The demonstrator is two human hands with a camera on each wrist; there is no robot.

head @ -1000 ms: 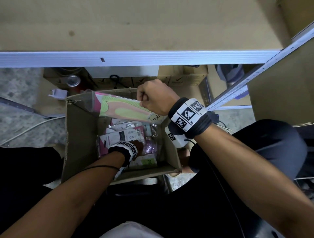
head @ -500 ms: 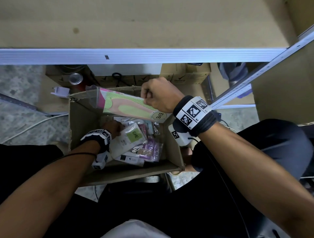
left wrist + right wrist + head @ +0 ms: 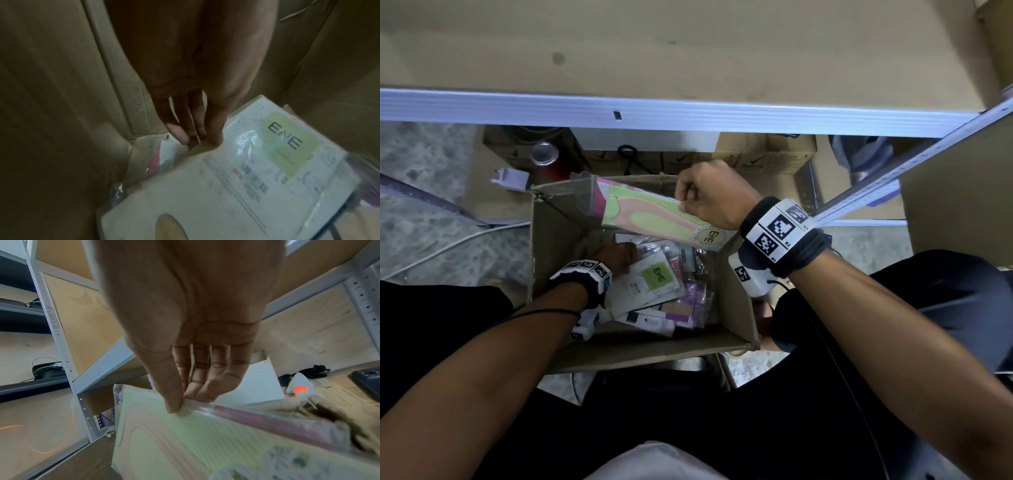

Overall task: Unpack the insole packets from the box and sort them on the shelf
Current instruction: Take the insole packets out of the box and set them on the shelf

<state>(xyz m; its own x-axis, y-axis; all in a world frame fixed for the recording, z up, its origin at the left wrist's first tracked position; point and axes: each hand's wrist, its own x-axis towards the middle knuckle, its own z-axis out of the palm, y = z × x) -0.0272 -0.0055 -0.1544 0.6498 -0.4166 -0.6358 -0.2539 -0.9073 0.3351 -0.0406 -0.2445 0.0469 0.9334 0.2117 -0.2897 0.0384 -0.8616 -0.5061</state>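
Note:
An open cardboard box [image 3: 551, 240] stands on the floor between my knees, with several insole packets lying inside. My right hand [image 3: 709, 195] is above the box's far edge and pinches the rim of a green and pink insole packet [image 3: 650, 219]; thumb and fingers of this hand [image 3: 180, 399] clamp the packet [image 3: 185, 443] at its plastic edge. Down in the box, my left hand [image 3: 616, 255] grips a white packet with a green ENE label [image 3: 650, 281]. The left hand [image 3: 195, 134] has its fingers under that packet's [image 3: 246, 178] upper edge, near the box's corner.
The shelf's grey front rail [image 3: 688, 113] and its wooden board [image 3: 688, 51] run across the top. Under it sit a metal can [image 3: 544, 152] and brown cartons [image 3: 767, 157]. A slanted perforated post [image 3: 893, 178] is at the right, and a white cable [image 3: 448, 246] lies on the floor.
My left hand took hold of the white packet and shifted from the box's near middle to its left side, tilting the packet up. The right hand stayed put with its green packet.

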